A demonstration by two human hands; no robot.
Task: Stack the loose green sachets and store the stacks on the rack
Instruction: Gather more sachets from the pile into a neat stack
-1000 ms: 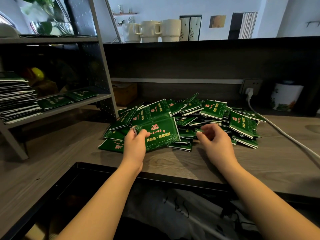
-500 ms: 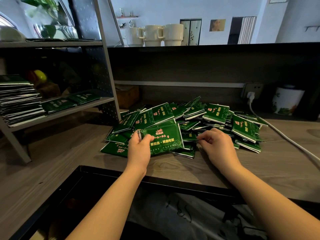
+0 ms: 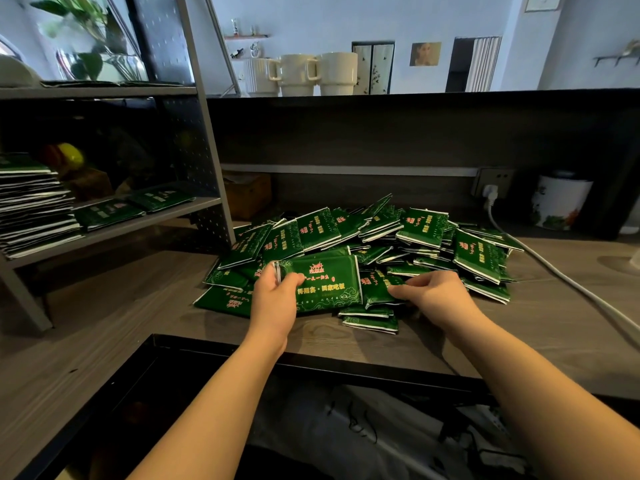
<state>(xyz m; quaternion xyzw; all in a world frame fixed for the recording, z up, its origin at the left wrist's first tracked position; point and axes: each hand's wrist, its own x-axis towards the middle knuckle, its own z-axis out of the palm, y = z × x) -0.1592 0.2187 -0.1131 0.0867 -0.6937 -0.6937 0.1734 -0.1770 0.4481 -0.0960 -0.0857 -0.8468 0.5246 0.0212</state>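
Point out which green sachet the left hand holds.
The big front sachet, which the left hand pinches at its left edge; it looks larger than the piled ones.

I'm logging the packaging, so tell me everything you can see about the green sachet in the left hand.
The sachet is a flat, glossy dark green packet with red and pale printed characters, swirl borders and a silvery sealed edge. It lies face up and slightly tilted atop the front of the pile. The left hand pinches its left end.
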